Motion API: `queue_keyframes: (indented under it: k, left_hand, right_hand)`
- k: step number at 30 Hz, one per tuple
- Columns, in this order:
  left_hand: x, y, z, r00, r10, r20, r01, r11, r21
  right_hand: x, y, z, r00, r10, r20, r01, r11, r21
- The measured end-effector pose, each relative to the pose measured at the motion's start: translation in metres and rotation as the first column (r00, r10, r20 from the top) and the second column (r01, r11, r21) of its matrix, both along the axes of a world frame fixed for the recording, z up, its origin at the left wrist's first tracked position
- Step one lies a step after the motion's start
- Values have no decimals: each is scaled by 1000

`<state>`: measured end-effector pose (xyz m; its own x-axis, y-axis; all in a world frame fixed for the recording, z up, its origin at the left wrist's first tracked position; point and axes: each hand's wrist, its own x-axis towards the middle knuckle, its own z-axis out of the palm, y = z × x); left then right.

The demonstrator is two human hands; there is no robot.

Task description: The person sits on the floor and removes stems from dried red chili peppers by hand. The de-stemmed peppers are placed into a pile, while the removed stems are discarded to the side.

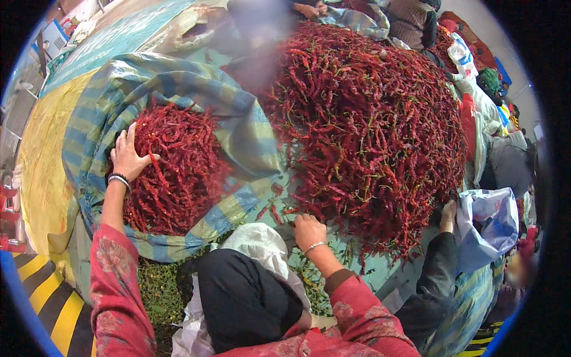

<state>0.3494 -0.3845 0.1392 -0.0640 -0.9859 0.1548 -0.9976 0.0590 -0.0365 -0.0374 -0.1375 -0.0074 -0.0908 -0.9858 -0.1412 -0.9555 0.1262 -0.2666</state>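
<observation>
My left hand [126, 156] rests on the left edge of a heap of red chili peppers [178, 160]. These fill a blue-and-yellow checked sack [235, 208] with its mouth rolled wide. The fingers are spread, and the thumb touches a chili at the surface. My right hand [310, 232] is closed at the near edge of a much larger chili pile [369, 131], its fingers curled down. What they grip, if anything, is hidden. A few loose chilies [274, 212] lie on the pale green surface just left of that hand.
Green stems and scraps [166, 291] litter the ground around my dark-covered knee [247, 300]. At right, another person's hand [448, 215] reaches to the big pile beside a white-and-blue bag [489, 223]. More people sit beyond the pile. Yellow-and-black striping [53, 297] marks the lower left.
</observation>
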Motion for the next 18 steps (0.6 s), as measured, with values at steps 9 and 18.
queue_keyframes:
  k: [9,18]
  left_hand:
    - [-203,208,-60,392,-228,-891,536,844,19]
    - [-269,272,-86,411,30,-911,736,579,351]
  right_hand:
    - [-42,51,58,168,-405,899,264,897,355]
    - [-49,81,112,-87,-422,902,86,899,429]
